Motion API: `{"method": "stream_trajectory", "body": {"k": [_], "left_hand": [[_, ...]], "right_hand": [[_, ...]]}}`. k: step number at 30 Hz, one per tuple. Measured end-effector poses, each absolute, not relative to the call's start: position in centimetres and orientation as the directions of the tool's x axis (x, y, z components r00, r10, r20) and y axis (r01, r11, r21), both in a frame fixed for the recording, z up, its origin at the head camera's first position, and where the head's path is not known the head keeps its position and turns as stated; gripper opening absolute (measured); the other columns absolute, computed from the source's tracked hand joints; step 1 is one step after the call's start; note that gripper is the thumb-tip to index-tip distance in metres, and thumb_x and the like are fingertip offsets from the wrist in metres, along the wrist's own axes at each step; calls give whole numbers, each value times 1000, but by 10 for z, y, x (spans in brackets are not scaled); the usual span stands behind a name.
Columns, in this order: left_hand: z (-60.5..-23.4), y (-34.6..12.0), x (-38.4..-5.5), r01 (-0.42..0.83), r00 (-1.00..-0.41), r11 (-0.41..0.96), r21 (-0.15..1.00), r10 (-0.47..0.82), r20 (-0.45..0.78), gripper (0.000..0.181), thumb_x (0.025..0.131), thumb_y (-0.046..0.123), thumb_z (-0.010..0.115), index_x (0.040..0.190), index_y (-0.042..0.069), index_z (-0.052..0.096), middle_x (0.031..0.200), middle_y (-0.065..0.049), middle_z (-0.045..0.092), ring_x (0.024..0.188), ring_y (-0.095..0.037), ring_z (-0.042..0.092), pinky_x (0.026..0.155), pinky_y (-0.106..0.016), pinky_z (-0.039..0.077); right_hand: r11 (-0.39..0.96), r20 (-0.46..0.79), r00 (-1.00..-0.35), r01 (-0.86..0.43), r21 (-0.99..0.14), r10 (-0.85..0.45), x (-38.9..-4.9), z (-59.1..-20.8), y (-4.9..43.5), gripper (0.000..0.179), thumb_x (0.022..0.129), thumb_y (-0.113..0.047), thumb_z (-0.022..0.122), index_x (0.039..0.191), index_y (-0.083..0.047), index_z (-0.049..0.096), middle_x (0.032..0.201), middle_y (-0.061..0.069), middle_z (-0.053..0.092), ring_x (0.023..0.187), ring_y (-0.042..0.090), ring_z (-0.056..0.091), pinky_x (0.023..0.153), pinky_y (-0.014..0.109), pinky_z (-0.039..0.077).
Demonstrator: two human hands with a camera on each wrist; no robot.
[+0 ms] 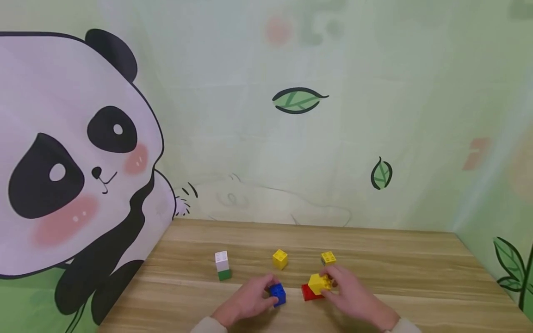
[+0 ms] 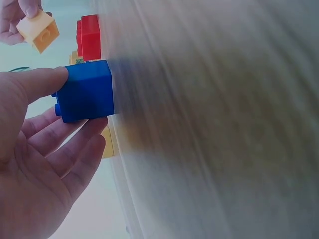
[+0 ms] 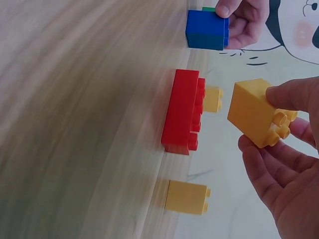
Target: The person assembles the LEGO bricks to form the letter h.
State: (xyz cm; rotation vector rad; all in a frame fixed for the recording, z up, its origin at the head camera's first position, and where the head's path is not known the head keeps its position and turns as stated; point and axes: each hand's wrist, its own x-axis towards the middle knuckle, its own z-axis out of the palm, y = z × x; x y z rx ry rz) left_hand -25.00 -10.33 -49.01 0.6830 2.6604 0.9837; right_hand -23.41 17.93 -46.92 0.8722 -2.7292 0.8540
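My left hand [image 1: 251, 298] pinches a blue toy brick [image 1: 278, 294] between thumb and fingers, low over the wooden table. In the left wrist view, the blue brick [image 2: 85, 92] has its studs turned toward the palm. A yellow brick [image 1: 318, 284] is held by my right hand [image 1: 354, 293], tilted above a long red brick [image 1: 308, 292]. The right wrist view shows a gap between the yellow brick [image 3: 253, 112] and the studded top of the red brick [image 3: 180, 112], which lies on the table.
Behind the hands stand a yellow brick [image 1: 280, 259] and another yellow brick [image 1: 328, 257] with a marking on its side. To the left, a white brick [image 1: 222, 260] sits on a green brick [image 1: 224, 274]. A panda-printed backdrop [image 1: 233, 138] rises behind the wooden table [image 1: 416, 277].
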Motion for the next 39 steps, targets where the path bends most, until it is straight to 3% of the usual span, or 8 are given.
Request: {"method": "stream_trajectory", "body": {"k": [11, 19, 29, 39], "left_hand": [[-492, -105, -250, 376, -858, 665, 646, 513, -29, 26, 89, 23, 68, 112, 19, 58, 104, 7, 63, 96, -9, 58, 83, -32, 50], [-491, -107, -249, 454, -834, 649, 611, 550, 35, 27, 89, 23, 67, 114, 16, 61, 108, 7, 62, 98, -10, 58, 85, -32, 49], [-492, -107, -251, 416, -859, 658, 627, 511, 33, 23, 86, 22, 70, 107, 16, 63, 101, 6, 65, 94, -11, 60, 82, -31, 50], [-494, -107, -251, 424, -857, 626, 655, 512, 65, 18, 86, 19, 71, 101, 16, 62, 99, 5, 67, 92, -9, 62, 80, -29, 50]], "right_hand": [[685, 210, -844, -526, -504, -494, -236, -463, 165, 26, 88, -21, 69, 110, -18, 56, 102, -10, 55, 83, 8, 51, 73, 28, 50], [665, 213, -834, -538, -518, -509, -237, -461, 155, 25, 89, -22, 68, 112, -20, 58, 107, -9, 56, 86, 6, 51, 76, 28, 50], [610, 283, -787, -608, -509, -548, -238, -460, 139, 29, 87, -17, 69, 114, -14, 59, 107, -5, 59, 82, 5, 52, 69, 23, 48], [602, 254, -785, -603, -523, -565, -238, -460, 123, 35, 86, -17, 70, 118, -9, 58, 109, -2, 59, 83, 11, 54, 71, 24, 49]]}}
